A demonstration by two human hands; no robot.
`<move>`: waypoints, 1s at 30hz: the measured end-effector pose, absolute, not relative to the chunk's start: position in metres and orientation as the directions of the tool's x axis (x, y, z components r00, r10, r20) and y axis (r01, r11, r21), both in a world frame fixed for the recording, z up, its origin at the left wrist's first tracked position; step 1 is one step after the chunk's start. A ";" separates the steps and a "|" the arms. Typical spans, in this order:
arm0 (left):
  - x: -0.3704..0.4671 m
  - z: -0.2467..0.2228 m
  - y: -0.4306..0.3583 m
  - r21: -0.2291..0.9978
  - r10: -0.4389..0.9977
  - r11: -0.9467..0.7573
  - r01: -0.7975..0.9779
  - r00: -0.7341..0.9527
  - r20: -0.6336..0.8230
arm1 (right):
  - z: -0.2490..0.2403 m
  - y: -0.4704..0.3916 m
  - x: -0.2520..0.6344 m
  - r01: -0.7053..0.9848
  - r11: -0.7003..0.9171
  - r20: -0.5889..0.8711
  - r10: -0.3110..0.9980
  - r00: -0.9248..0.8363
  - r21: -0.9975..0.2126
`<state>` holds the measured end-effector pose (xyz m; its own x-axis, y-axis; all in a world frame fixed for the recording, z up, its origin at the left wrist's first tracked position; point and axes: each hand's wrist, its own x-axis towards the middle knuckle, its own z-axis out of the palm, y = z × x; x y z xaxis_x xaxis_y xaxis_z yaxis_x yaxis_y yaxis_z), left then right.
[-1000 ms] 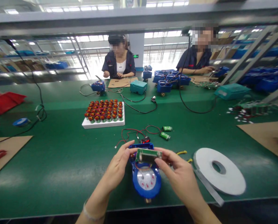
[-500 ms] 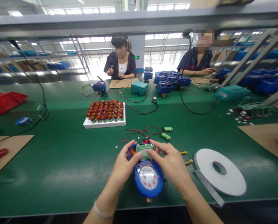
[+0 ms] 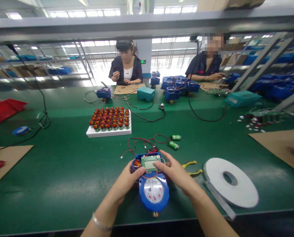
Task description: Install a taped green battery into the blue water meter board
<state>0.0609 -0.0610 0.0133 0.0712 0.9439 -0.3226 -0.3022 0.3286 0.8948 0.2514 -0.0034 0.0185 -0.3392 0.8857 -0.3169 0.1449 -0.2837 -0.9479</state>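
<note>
A blue water meter [image 3: 153, 191] with a clear round dial sits near the table's front edge. In the open housing at its far end rests a green circuit board [image 3: 150, 158] with a small grey display; a copper-coloured coil battery part [image 3: 137, 164] is to its left. My left hand [image 3: 125, 181] wraps the housing's left side, thumb by the board's lower left corner. My right hand [image 3: 177, 172] holds the right side, its thumb pressing on the display and its index finger stretched along the far right corner. Fingers under the housing are hidden.
Yellow-handled pliers [image 3: 192, 168] and a white tape roll [image 3: 240, 191] lie to the right. Beyond the meter are a small red-lit module [image 3: 153, 149], green batteries [image 3: 173, 145] and a white foam tray [image 3: 109, 132] of coil-topped parts. Two co-workers sit opposite.
The circuit board appears lower in the blue housing, whose far rim now shows. My left fingers have drawn back from the board's far edge to the housing's side. The view has shifted slightly.
</note>
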 end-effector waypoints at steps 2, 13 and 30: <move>0.060 0.013 -0.060 0.898 0.949 0.315 -0.307 0.089 -0.302 | 0.017 -0.003 0.248 0.062 -0.289 -0.289 0.871 -0.397 -0.955; 0.048 0.041 -0.107 0.992 0.999 -0.040 -0.116 0.019 0.042 | 0.050 -0.052 0.276 0.119 0.377 0.278 0.830 -0.483 -0.918; 0.031 0.058 -0.138 0.805 0.831 -0.557 0.204 0.139 0.539 | 0.064 -0.081 0.289 0.056 0.847 0.666 0.455 -0.591 -0.529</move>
<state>0.0308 -0.1377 0.0577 0.1388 0.8306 0.5393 0.2041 -0.5568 0.8052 0.2890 -0.0808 0.0645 -0.5909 0.4553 0.6660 0.0563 0.8468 -0.5290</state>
